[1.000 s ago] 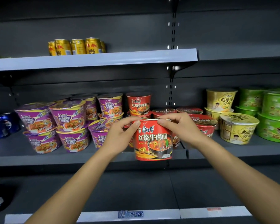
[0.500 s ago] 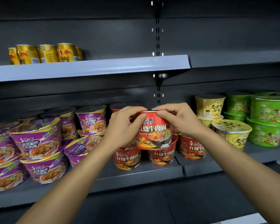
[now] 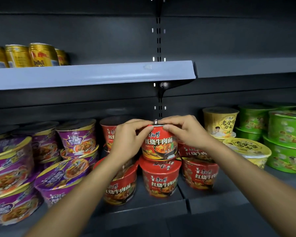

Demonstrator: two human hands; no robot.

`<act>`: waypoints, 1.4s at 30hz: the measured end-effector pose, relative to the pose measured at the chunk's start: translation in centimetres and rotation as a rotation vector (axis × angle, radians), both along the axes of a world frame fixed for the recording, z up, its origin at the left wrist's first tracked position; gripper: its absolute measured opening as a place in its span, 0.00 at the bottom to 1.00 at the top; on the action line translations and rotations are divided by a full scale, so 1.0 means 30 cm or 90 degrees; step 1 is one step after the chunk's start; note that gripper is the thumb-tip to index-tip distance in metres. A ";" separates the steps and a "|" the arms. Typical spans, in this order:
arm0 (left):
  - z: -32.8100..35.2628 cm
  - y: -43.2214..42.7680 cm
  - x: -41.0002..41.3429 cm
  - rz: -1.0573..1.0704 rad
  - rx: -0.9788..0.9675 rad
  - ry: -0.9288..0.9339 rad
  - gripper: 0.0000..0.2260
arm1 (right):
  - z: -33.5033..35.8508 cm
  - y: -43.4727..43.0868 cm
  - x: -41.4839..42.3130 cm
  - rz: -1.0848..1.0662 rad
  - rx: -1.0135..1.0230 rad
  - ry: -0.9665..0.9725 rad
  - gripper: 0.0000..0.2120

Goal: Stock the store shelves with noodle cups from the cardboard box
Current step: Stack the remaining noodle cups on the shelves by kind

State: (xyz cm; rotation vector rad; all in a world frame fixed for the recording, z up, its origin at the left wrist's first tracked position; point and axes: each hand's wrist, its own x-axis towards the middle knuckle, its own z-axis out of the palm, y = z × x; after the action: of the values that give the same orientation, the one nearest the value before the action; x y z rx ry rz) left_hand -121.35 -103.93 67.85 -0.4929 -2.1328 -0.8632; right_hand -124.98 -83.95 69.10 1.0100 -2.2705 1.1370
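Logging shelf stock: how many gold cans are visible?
4 gold cans in a row on the upper shelf, left: leftmost cut by the frame edge, rightmost partly behind its neighbour. Others may be hidden.

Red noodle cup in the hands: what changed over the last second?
The red noodle cup moved forward from in front of the shelf to directly above a shelved red cup, touching or nearly so. The left hand and right hand still grip its rim. Purple cups and green cups stayed put.
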 end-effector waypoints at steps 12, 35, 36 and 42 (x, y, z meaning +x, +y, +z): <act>-0.051 0.031 -0.181 0.058 -0.011 -0.028 0.10 | -0.034 0.018 -0.213 0.013 0.066 -0.026 0.12; -0.054 0.025 -0.297 0.177 -0.101 -0.121 0.14 | -0.052 -0.009 -0.370 0.046 0.118 -0.054 0.15; -0.054 0.026 -0.299 0.179 -0.103 -0.125 0.14 | -0.055 -0.011 -0.377 0.051 0.120 -0.054 0.15; -0.058 0.030 -0.305 0.178 -0.111 -0.110 0.14 | -0.059 -0.008 -0.402 0.065 0.133 -0.046 0.16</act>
State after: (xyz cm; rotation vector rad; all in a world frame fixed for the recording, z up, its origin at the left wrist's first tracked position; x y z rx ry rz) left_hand -130.49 -103.03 66.11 -0.2036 -2.3775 -0.5831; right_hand -137.05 -84.19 67.34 1.1935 -2.4603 1.0071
